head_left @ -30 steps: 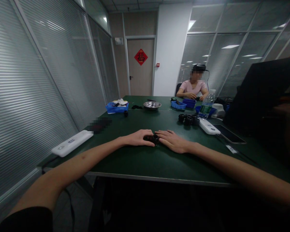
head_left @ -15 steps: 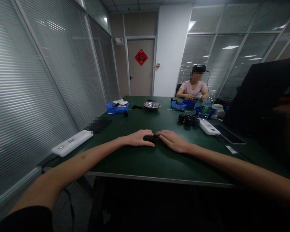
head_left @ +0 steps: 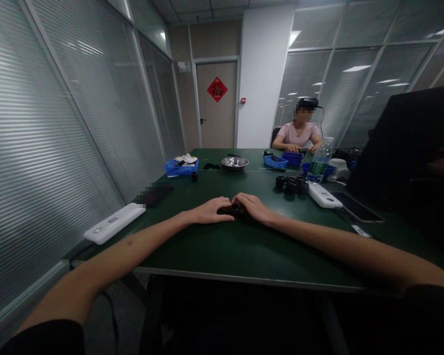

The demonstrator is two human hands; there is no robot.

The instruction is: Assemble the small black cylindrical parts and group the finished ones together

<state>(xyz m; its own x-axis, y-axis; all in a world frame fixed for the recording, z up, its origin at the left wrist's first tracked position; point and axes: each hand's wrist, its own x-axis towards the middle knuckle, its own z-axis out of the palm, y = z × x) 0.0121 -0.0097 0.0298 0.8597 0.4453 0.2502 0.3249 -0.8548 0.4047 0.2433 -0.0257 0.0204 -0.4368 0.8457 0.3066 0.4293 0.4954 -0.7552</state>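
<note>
L hand grips blk part; R hand curled at it, hold unclear. Door sign: "福".

Open tabletop runs ahead to the bowl (shallow, metal).

Near the front edge of the table, the left hand and right hand are hiding parts of a black thing. By the left edge, a dark thing is looking all blurry. Bits in the bowl are looking too tiny.
</note>
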